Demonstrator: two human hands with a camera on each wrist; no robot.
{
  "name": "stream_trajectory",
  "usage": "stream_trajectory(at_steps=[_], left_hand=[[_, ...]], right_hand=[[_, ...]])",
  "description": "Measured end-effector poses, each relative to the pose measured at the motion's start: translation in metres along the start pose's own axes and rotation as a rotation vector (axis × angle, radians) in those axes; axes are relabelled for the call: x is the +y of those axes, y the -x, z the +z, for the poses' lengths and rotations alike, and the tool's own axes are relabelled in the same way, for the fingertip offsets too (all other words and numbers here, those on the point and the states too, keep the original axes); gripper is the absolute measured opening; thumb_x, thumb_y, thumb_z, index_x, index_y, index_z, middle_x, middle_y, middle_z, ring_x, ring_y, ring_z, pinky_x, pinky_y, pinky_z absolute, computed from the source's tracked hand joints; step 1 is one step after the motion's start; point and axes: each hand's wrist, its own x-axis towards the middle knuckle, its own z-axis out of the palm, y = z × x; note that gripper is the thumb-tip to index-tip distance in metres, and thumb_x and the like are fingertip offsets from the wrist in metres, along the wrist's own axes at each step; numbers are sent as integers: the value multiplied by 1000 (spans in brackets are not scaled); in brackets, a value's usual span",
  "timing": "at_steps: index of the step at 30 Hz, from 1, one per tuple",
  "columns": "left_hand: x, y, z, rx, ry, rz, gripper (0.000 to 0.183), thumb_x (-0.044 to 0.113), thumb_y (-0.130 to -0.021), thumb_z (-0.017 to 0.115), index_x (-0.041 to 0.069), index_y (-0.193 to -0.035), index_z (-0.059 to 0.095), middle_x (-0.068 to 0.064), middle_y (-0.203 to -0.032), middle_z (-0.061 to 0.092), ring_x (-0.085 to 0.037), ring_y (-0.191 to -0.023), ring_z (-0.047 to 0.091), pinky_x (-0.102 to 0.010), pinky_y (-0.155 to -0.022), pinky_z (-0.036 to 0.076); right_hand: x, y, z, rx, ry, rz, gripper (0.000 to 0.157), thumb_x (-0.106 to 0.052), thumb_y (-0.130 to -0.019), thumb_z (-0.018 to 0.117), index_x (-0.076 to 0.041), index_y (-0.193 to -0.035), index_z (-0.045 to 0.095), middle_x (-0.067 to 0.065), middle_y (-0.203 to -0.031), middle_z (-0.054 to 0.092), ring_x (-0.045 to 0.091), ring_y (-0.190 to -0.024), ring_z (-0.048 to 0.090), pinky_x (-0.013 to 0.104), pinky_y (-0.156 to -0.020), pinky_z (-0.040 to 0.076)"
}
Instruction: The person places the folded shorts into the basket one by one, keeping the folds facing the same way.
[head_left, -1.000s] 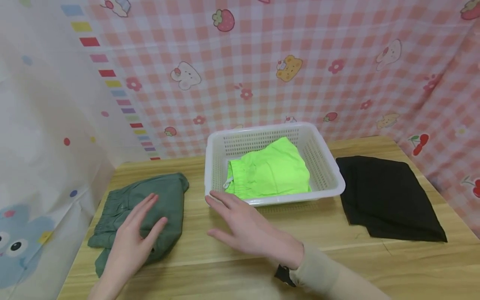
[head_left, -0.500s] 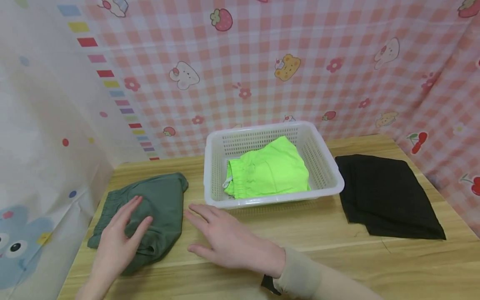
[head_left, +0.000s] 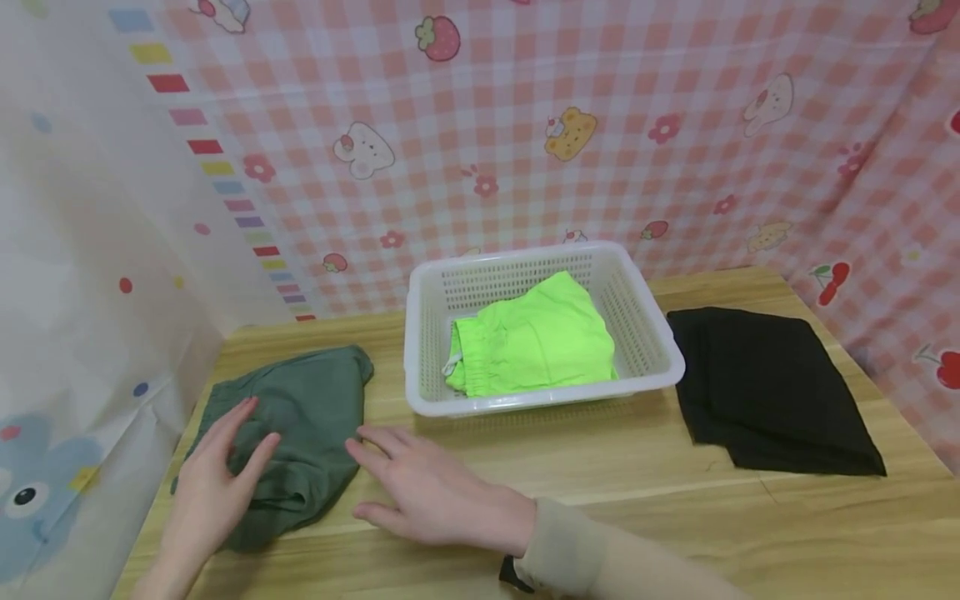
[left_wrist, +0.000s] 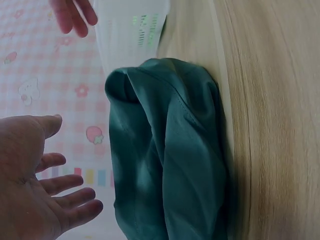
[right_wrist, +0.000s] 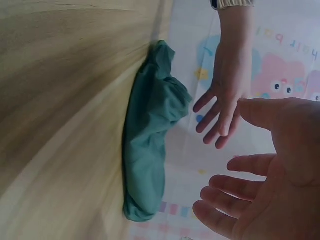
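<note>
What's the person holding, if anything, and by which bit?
Nothing is held: the left grip and the right grip are both open, each apart from the green garment.

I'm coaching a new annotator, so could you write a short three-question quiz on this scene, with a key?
1. True or false: the left hand is gripping the green cloth.
2. Fill in: from the person's side, the black cloth lies to the ____ of the basket.
3. Which colour of cloth lies inside the basket?
A) red
B) lime
C) black

Key:
1. False; its fingers are spread and hold nothing.
2. Right.
3. B, the lime cloth.
</note>
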Motion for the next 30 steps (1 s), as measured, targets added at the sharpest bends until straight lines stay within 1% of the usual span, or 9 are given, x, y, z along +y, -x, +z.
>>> stream_trajectory(at_steps=[1, 2, 3, 8, 12, 15, 20, 23, 30], left_hand=[[-1, 0, -1, -8, 0, -11, 60, 30, -104, 68, 3, -155, 49, -29, -156, 51, -51, -136, 54, -56, -96, 56], [-1, -1, -1, -19, -1, -19, 61, 30, -105, 67, 3, -156, 48, -30, -157, 50, -52, -136, 53, -64, -96, 52], [-2, -2, -1, -32, -3, -27, 61, 31, -105, 66, 3, -156, 47, -30, -158, 49, -53, -135, 54, -66, -96, 52], [-11, -4, 1, -70, -13, -64, 64, 33, -107, 63, 0, -158, 43, -33, -158, 46, -56, -132, 54, -69, -96, 51], [-21, -6, 5, -75, -15, -84, 66, 35, -107, 61, -2, -158, 41, -37, -156, 45, -60, -138, 46, -74, -104, 44], [-28, -7, 8, -59, -3, -90, 66, 34, -107, 62, -4, -157, 41, -39, -156, 44, -62, -140, 42, -76, -108, 39], [-38, -11, 10, -37, 11, -104, 65, 31, -106, 62, -7, -155, 43, -40, -155, 43, -62, -141, 41, -76, -112, 36], [-42, -15, 10, -77, 8, -143, 68, 34, -107, 60, -9, -156, 39, -42, -156, 40, -63, -142, 38, -76, -113, 35], [-49, -23, 8, -222, -23, -250, 78, 40, -109, 53, -15, -158, 26, -47, -158, 29, -67, -144, 30, -77, -116, 30]], right_hand=[[0, -1, 1, -5, -4, 3, 67, -48, -108, 55, -7, -160, 43, 14, -164, 47, 24, -151, 49, 34, -125, 44], [0, -2, 2, -8, -9, 9, 67, -48, -108, 55, -7, -160, 43, 14, -165, 47, 24, -151, 49, 34, -125, 44], [1, -3, 3, -13, -16, 17, 67, -48, -108, 55, -8, -160, 43, 14, -165, 46, 24, -151, 49, 34, -125, 44], [2, -11, 12, -26, -26, 47, 68, -48, -107, 56, -8, -160, 43, 15, -165, 46, 25, -152, 49, 35, -126, 43], [4, -16, 19, -27, -18, 75, 69, -47, -106, 60, -7, -159, 44, 16, -164, 48, 25, -151, 50, 36, -126, 43], [7, -20, 24, -27, -23, 116, 70, -46, -104, 63, -7, -159, 44, 16, -163, 49, 27, -147, 53, 36, -122, 48], [12, -26, 31, -35, -55, 199, 71, -45, -103, 65, -7, -159, 44, 15, -162, 49, 27, -145, 54, 35, -115, 54], [15, -29, 33, -46, -70, 240, 72, -45, -103, 65, -8, -160, 43, 14, -164, 48, 27, -147, 52, 35, -115, 53], [15, -38, 37, -74, -112, 312, 73, -46, -104, 63, -9, -162, 40, 15, -165, 46, 28, -150, 50, 35, -117, 52]])
